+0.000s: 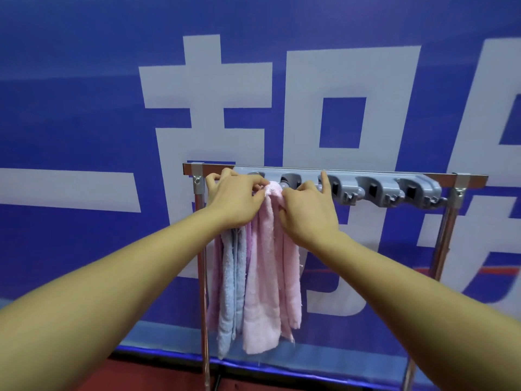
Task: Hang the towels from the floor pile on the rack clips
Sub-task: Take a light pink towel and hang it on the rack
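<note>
A grey clip holder (377,190) with several clips runs along the top bar of a metal rack (448,235). A pink towel (266,277) hangs down from the clips at the left part of the holder. My left hand (234,197) and my right hand (307,210) both pinch the bunched top of this pink towel against the holder, with the right index finger raised along it. A light blue towel (232,292) hangs to the left of the pink one, and another pink towel edge (214,277) shows behind it. The floor pile is out of view.
A big blue banner (84,122) with large white characters stands right behind the rack. Three clips on the right of the holder carry nothing. The rack's left post (203,306) goes down to a dark red floor (158,375).
</note>
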A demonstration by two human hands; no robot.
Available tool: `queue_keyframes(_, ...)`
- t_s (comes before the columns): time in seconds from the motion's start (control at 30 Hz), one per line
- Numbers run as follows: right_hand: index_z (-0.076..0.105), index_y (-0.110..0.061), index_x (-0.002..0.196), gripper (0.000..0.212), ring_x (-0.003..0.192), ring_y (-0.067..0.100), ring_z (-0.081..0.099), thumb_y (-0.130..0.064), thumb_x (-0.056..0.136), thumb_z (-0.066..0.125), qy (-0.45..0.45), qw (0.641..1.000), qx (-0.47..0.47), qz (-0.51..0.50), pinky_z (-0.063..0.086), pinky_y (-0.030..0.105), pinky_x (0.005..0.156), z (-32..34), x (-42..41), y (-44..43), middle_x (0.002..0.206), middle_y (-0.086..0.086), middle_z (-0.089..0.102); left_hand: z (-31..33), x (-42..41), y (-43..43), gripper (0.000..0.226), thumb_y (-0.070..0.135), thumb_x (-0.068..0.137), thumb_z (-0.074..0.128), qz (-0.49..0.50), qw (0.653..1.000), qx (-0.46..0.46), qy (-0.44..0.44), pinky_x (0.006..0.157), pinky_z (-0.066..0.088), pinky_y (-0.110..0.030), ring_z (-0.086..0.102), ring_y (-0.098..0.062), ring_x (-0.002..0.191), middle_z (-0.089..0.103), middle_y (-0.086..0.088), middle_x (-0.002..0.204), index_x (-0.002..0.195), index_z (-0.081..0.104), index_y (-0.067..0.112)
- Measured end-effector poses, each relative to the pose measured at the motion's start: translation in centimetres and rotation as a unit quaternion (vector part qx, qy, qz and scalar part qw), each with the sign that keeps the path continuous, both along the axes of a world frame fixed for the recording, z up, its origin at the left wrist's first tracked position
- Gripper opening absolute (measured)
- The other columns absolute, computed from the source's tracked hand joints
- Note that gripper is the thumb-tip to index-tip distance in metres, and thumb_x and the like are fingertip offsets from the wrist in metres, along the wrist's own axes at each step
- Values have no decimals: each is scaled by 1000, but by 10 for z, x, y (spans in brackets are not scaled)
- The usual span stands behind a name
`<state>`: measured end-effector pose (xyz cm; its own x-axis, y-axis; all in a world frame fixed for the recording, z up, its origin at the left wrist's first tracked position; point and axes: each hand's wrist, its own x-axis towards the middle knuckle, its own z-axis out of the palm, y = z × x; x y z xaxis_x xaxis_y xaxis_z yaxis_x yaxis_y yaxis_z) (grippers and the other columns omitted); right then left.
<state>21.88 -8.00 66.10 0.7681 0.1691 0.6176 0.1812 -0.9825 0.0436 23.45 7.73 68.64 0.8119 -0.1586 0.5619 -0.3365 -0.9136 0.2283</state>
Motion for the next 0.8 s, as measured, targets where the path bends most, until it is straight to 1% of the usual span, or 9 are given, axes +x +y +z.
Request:
queue_keyframes(0.07,53,-20,78,24,101,24,59,-29,97,44,1,1000,-16,-3,-4,55,125,0,1,2,68,-1,53,0,0,1,34,43,102,41,-6,1000,-12,9,93,18,-36,36,-16,125,66,19,93,129,61,47)
queue_keyframes(0.13,57,-21,77,29,100,23,60,-30,99,40,3,999,-45,-8,-8,57,124,0,-1,2,70,-1,52,3,0,0,36,41,103,38,-4,1000,-6,17,92,17,-36,36,-16,124,56,21,82,129,61,49)
queue_keyframes(0.2,66,-20,83,30,100,22,59,-25,97,40,7,997,-76,-19,-12,59,122,-3,-3,2,72,-1,54,6,0,0,38,40,105,33,-4,1000,7,20,97,18,-38,36,-16,127,56,19,90,130,60,49)
queue_keyframes(0.27,71,-19,99,23,101,25,59,-17,92,49,-1,995,-96,-17,-18,60,119,-8,-4,1,71,0,57,8,0,1,39,41,105,31,-6,999,24,23,103,17,-41,37,-16,129,61,18,101,131,59,48)
queue_keyframes(0.33,64,-14,127,39,104,30,58,-13,90,53,-5,993,-113,-23,-24,59,113,-9,-4,4,73,3,60,9,-1,2,37,41,105,33,-1,998,60,8,106,17,-43,39,-17,127,65,16,102,132,58,46)
queue_keyframes(0.4,56,-14,135,44,108,30,55,-12,92,50,1,990,-135,-29,-26,58,112,-6,-6,9,76,3,59,9,-3,1,37,43,104,35,18,996,84,-27,107,20,-44,41,-20,124,68,13,102,133,58,43)
queue_keyframes(0.6,67,-17,104,22,110,28,55,-14,92,48,48,984,-164,-42,-18,64,116,-6,-12,7,71,-1,46,5,-7,3,36,44,105,34,15,997,73,-19,105,19,-43,42,-17,124,69,12,104,132,58,41)
queue_keyframes(0.7,68,-18,102,21,110,27,55,-18,94,48,51,984,-165,-43,-14,66,117,-8,-12,5,69,-2,45,2,-8,3,30,44,104,39,-13,998,54,-29,106,19,-41,43,-15,123,70,14,102,128,58,41)
queue_keyframes(0.8,67,-18,103,21,111,28,54,-16,94,48,58,985,-159,-32,-14,66,117,-7,-14,7,66,-3,43,5,-10,1,29,40,104,42,-14,998,47,-45,106,18,-40,43,-16,124,70,13,110,124,63,40)
